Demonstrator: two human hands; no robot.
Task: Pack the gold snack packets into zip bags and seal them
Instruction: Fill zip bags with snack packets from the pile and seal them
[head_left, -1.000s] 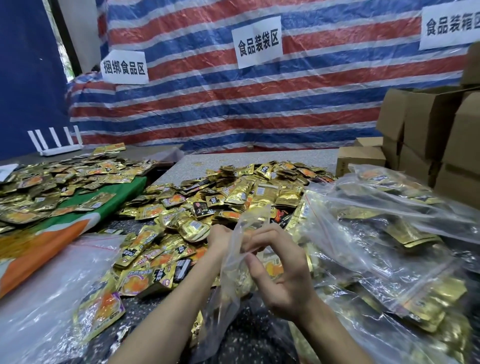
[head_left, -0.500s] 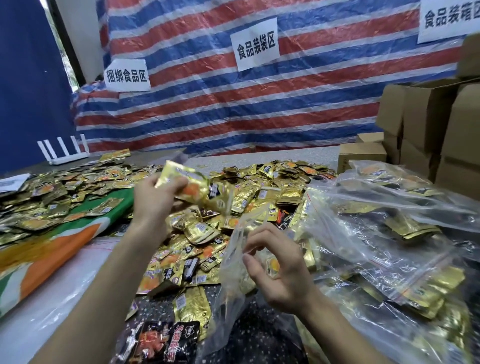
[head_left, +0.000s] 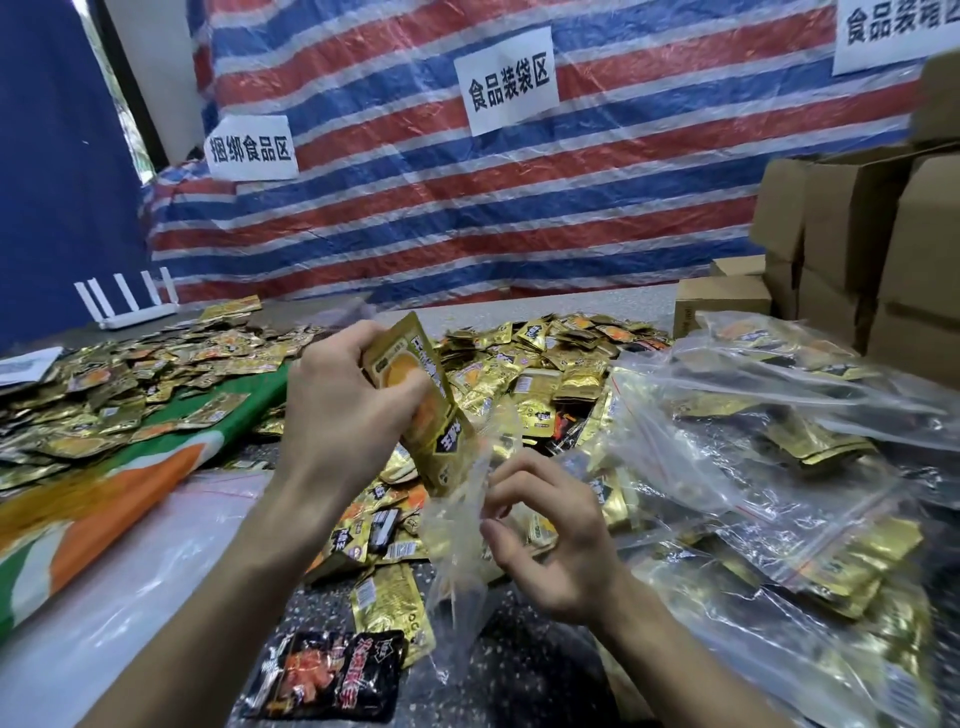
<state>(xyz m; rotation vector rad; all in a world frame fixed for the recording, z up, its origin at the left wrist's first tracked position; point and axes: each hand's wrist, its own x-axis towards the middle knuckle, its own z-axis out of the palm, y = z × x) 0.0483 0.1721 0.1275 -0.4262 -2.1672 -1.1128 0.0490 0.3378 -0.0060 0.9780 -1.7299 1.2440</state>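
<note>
My left hand grips a few gold foil snack packets; I can't tell exactly how many. My right hand pinches one clear plastic zip bag. The loose gold packets are past counting. I also see one black-and-red snack packet, three white paper signs and one white router.

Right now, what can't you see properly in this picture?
Head view only:
Packets behind the front gold packet: that packet and the left hand hide them.
Mouth of the zip bag: clear, blurred, partly behind fingers of the right hand.
Corner sign: cut by frame edges.
</note>
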